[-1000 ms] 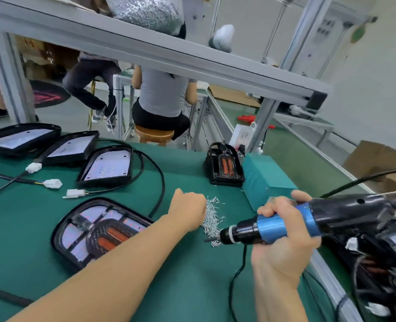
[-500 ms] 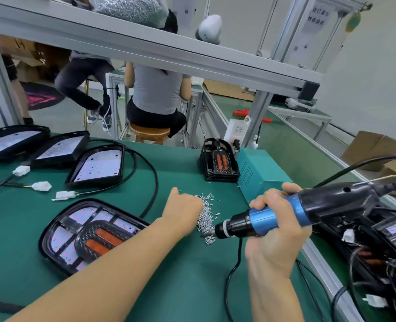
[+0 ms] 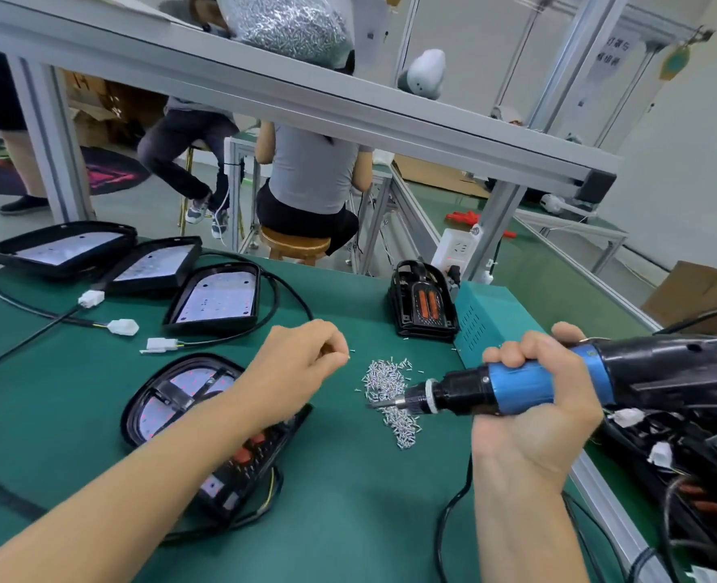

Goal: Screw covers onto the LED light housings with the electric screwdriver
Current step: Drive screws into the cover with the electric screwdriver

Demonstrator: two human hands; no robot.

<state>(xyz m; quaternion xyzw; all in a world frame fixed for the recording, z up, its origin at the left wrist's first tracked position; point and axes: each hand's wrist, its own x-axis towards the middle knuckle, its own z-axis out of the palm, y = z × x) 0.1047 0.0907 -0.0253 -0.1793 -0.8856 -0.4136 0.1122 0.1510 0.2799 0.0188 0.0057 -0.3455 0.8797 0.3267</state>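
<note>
Two hands: right hand (image 3: pixel 533 410) grasps electric screwdriver (image 3: pixel 516 387) beside screws (image 3: pixel 386 378); left hand (image 3: pixel 302 363) pinches one screw (image 3: pixel 350 351).

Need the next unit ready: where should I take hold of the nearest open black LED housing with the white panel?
Grip the open black LED housing by its raised black rim on the long near-right side, coming from above; its white panel lies face-up, and a black cable loops round its right side.

table (image 3: pixel 75 393) green | screwdriver (image 3: pixel 520 391) blue-black | screws (image 3: pixel 386 378) silver | box (image 3: pixel 491 313) teal
</note>
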